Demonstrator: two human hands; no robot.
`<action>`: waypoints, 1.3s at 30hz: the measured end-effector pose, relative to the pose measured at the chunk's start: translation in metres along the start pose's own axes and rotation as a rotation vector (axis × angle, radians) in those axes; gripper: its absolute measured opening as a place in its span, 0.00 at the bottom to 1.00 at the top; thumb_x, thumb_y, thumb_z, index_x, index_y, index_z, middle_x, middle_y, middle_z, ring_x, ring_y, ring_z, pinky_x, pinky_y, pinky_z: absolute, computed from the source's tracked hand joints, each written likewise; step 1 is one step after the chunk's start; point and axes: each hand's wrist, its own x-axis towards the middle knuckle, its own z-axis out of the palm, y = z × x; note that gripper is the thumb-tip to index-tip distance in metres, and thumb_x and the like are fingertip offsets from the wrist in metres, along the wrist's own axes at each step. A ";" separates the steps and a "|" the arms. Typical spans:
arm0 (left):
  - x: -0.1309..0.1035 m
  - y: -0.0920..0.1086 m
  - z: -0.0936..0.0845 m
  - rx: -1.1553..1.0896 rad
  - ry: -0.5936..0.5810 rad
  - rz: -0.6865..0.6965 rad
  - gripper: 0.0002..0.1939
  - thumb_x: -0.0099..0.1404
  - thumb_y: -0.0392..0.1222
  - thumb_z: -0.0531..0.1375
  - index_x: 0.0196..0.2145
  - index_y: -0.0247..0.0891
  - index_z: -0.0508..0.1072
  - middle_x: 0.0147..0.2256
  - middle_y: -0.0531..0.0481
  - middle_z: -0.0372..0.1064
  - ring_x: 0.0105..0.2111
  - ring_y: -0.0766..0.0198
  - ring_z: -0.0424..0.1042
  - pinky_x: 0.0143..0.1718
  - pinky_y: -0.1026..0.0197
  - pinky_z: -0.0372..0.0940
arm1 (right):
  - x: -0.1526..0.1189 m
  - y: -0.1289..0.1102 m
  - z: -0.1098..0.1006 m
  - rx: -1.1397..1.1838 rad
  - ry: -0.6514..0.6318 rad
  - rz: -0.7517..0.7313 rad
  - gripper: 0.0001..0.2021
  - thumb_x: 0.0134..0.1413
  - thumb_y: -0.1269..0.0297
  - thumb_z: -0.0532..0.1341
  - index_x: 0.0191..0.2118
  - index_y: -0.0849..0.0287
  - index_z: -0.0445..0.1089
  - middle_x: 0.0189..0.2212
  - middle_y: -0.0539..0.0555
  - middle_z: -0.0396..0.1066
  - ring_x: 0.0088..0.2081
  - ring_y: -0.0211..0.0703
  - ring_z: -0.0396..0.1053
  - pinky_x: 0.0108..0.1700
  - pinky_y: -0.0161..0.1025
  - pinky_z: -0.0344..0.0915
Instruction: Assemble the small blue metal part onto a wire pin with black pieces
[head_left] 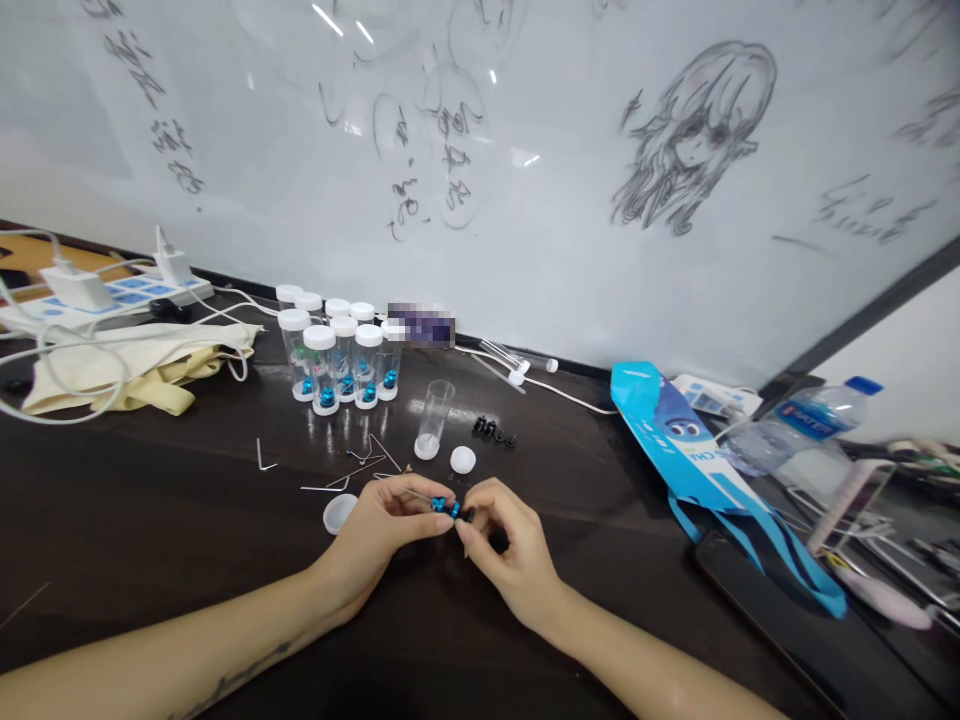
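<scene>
Over the dark table, my left hand pinches a small shiny blue metal part, with a thin wire-like piece beside it. My right hand meets it from the right, its fingers closed on a small black piece at the blue part's end. The fingers hide much of both pieces. Just beyond stands an uncapped clear tube, with a white cap lying to its right. Several small black parts lie farther right. Bent metal wires and a round white lid are near my left hand.
Several white-capped tubes with blue parts stand back left. A hex key lies in front of them. Cables and a power strip are at far left. To the right are a blue bag, a water bottle and a dark tablet-like slab.
</scene>
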 end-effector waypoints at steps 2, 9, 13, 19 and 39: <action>0.000 0.000 0.000 -0.005 -0.004 0.000 0.11 0.50 0.35 0.72 0.33 0.40 0.81 0.28 0.54 0.78 0.31 0.68 0.72 0.38 0.66 0.64 | 0.000 0.000 0.000 0.011 0.006 -0.010 0.02 0.61 0.67 0.59 0.37 0.57 0.64 0.33 0.50 0.64 0.24 0.34 0.64 0.27 0.33 0.60; 0.001 -0.002 -0.001 0.001 -0.001 -0.005 0.12 0.49 0.35 0.73 0.33 0.40 0.81 0.31 0.52 0.80 0.32 0.66 0.73 0.39 0.65 0.65 | 0.001 0.002 -0.003 -0.063 -0.050 0.026 0.15 0.66 0.64 0.53 0.26 0.59 0.63 0.23 0.48 0.63 0.26 0.37 0.63 0.31 0.35 0.59; 0.001 -0.002 -0.001 -0.003 0.007 0.000 0.12 0.49 0.35 0.73 0.33 0.39 0.81 0.29 0.52 0.79 0.31 0.67 0.73 0.38 0.65 0.64 | 0.000 0.002 -0.001 -0.030 -0.012 0.004 0.08 0.63 0.66 0.58 0.31 0.58 0.64 0.26 0.48 0.63 0.26 0.36 0.63 0.29 0.33 0.59; 0.002 -0.002 -0.002 -0.003 0.004 0.001 0.11 0.49 0.35 0.73 0.33 0.40 0.81 0.28 0.54 0.78 0.30 0.68 0.72 0.37 0.67 0.64 | 0.000 0.002 0.000 0.013 0.008 -0.010 0.02 0.60 0.68 0.59 0.36 0.58 0.65 0.31 0.49 0.64 0.25 0.34 0.63 0.27 0.33 0.59; 0.000 -0.001 -0.001 0.006 -0.001 -0.001 0.11 0.49 0.35 0.73 0.33 0.40 0.81 0.30 0.53 0.79 0.31 0.67 0.73 0.38 0.66 0.64 | 0.000 0.001 -0.004 -0.038 -0.035 0.008 0.15 0.66 0.64 0.54 0.26 0.58 0.63 0.23 0.48 0.62 0.27 0.37 0.63 0.32 0.36 0.59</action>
